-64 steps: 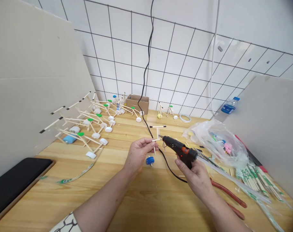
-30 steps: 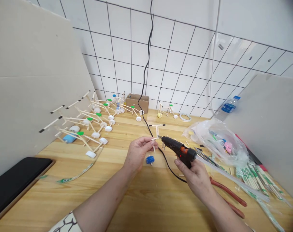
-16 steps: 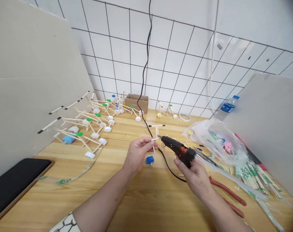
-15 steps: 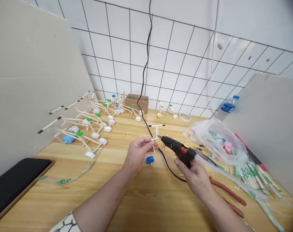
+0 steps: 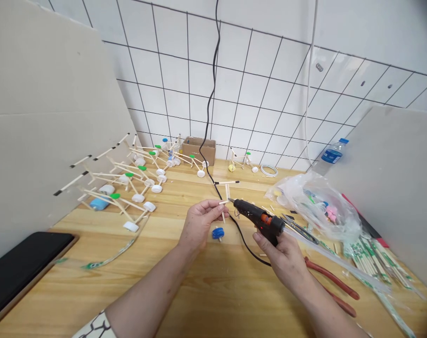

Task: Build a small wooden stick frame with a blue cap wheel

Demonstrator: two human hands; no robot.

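The left hand (image 5: 199,223) is pinching a stick frame (image 5: 227,191); the right hand (image 5: 287,260) is gripping a glue gun (image 5: 254,215) at four o'clock – its nozzle (image 5: 231,200) is staying by the frame, so gluing seems to be continuing. At three, a plastic bag (image 5: 294,188) is holding coloured pieces (image 5: 330,214); at eleven, a cardboard box (image 5: 209,152) is standing open – contents indistinct

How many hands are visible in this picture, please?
2. The left hand holds the wooden stick frame, and the right hand grips the black glue gun. No others show.
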